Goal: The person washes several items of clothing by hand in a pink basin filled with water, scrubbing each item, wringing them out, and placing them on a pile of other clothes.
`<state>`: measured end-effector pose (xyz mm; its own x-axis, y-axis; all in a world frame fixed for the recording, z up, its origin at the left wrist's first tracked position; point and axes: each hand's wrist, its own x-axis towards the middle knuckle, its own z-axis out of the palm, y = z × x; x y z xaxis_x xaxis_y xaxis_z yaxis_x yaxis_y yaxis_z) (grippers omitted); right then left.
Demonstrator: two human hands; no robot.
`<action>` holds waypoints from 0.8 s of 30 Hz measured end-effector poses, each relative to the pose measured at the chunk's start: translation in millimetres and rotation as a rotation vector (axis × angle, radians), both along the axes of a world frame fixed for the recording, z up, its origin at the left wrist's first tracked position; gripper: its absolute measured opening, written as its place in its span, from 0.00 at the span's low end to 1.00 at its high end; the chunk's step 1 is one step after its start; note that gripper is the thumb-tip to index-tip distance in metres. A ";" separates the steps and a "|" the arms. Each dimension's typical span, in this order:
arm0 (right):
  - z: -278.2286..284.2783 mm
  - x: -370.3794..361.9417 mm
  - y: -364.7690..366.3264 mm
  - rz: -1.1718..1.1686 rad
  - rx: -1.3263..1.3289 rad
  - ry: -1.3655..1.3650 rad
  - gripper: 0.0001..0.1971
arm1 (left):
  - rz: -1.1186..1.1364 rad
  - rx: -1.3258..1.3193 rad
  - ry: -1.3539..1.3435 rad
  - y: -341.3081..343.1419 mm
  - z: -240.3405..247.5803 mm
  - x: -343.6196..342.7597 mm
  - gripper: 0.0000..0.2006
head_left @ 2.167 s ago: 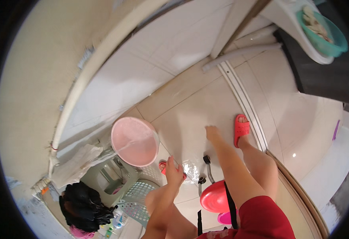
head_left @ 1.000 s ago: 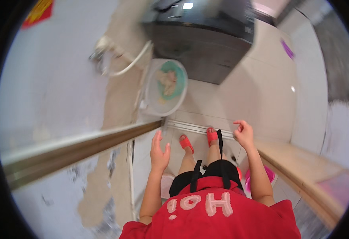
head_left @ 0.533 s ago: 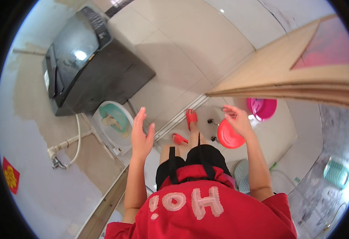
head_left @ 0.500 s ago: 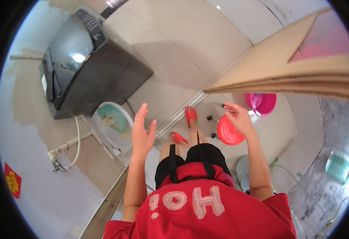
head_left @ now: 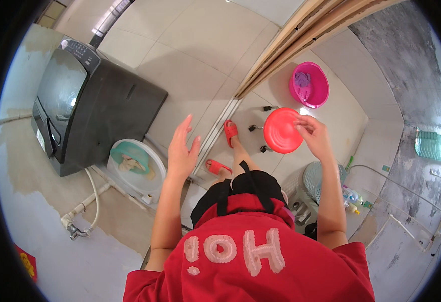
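A pale tiled floor [head_left: 190, 65] fills the upper view, with a wooden door edge [head_left: 301, 30] crossing it and a rough grey wall [head_left: 406, 65] at the right. A dark top-loading washing machine [head_left: 84, 110] stands at the left, a white hose [head_left: 96, 196] trailing below it. Just beside the machine sits a white bucket [head_left: 152, 173] holding a teal basin [head_left: 130, 156] with pale cloth in it.

The person stands in red slippers [head_left: 230, 132] astride a floor threshold. The left hand [head_left: 181, 151] is raised with fingers spread, its grip open and holding nothing. The right hand [head_left: 315, 137] is lifted to the right of the body, its grip closed on the right edge of a round red stool [head_left: 282, 131], whose seat faces the camera with its dark legs pointing toward the floor.

A magenta basin [head_left: 311, 85] lies on the floor above the stool, with a purple item inside. A pale blue mesh basket [head_left: 313, 176] sits below the right hand, bottles [head_left: 351, 196] near it.
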<state>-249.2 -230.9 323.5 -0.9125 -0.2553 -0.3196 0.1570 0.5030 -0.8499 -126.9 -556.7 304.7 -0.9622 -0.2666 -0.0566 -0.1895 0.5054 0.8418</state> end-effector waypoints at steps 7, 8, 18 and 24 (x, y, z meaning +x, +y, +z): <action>4.0 -6.0 -47.9 0.117 -0.016 0.013 0.14 | -0.020 -0.038 0.037 -20.9 0.0 -14.3 0.26; 3.1 -10.3 -54.7 0.142 -0.005 0.000 0.14 | -0.023 -0.045 0.040 -25.0 1.8 -21.7 0.26; -8.4 -96.1 -162.9 0.434 -0.098 -0.253 0.14 | 0.179 -0.035 -0.049 -80.7 18.9 -74.2 0.26; -16.8 -147.3 -246.6 0.408 -0.115 -0.195 0.13 | 0.300 -0.071 -0.098 -139.2 12.9 -89.7 0.25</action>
<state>-396.5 -477.5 306.7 -0.6560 -0.6244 -0.4241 0.1287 0.4612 -0.8779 -216.7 -695.9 317.6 -0.8311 -0.5437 -0.1164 -0.4174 0.4717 0.7767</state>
